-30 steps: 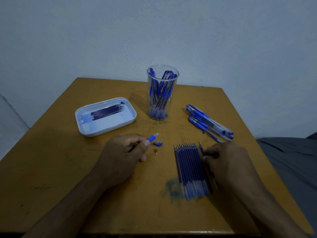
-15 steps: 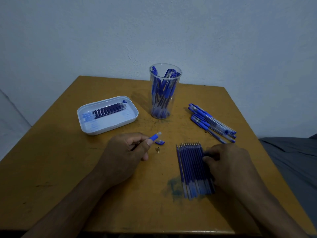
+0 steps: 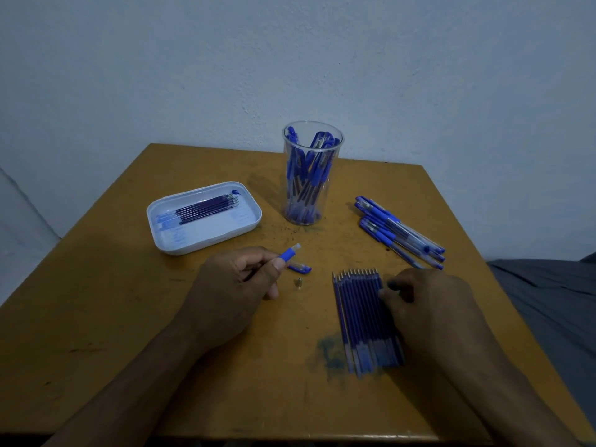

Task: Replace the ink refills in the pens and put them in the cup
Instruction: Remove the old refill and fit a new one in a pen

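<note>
My left hand (image 3: 238, 285) grips a pen barrel (image 3: 290, 253); its blue grip end sticks out toward the cup. A blue pen cap (image 3: 300, 269) and a small metal tip (image 3: 298, 283) lie on the table just beyond that hand. A row of several new refills (image 3: 361, 321) lies in front of me. My right hand (image 3: 425, 304) sits at the row's right edge, thumb and curled fingertips pinching the rightmost refill. The clear cup (image 3: 311, 175) at the back holds several blue pens.
A white tray (image 3: 167, 233) at the left holds several dark used refills (image 3: 209, 208). A pile of blue pens (image 3: 396, 232) lies at the right, behind my right hand. A blue ink stain (image 3: 329, 353) marks the wooden table (image 3: 113, 317). A grey cloth surface lies past the table's right edge.
One refill that lay slightly apart from the row under my right hand now lies against the row's right edge. My left hand has kept still with the barrel.
</note>
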A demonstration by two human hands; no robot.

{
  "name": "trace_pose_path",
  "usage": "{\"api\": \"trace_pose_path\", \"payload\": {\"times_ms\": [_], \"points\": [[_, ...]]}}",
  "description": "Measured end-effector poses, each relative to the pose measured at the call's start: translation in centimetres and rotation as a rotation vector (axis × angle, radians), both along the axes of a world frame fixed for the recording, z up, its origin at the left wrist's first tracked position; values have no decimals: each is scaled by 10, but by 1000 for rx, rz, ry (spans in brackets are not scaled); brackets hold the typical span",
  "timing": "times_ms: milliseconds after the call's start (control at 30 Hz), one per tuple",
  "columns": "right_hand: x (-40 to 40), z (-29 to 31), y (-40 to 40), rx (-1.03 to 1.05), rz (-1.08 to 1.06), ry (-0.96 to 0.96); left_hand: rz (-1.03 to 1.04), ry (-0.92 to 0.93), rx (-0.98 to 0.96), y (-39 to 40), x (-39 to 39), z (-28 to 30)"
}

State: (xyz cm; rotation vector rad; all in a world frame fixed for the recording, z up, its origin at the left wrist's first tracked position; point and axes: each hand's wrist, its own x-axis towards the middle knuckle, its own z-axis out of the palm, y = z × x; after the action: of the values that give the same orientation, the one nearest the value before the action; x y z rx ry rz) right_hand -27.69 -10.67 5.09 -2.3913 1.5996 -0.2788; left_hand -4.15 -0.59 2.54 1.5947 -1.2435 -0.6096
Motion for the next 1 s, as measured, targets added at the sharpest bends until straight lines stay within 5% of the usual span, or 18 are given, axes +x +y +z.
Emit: {"api": "trace_pose_path", "payload": {"times_ms": [533,1000], "points": [[189,24,20,-113,545,71,460,144,-162,27,95,18],[271,29,-14,168,816,314,559,207,-182,49,161,25]]}}
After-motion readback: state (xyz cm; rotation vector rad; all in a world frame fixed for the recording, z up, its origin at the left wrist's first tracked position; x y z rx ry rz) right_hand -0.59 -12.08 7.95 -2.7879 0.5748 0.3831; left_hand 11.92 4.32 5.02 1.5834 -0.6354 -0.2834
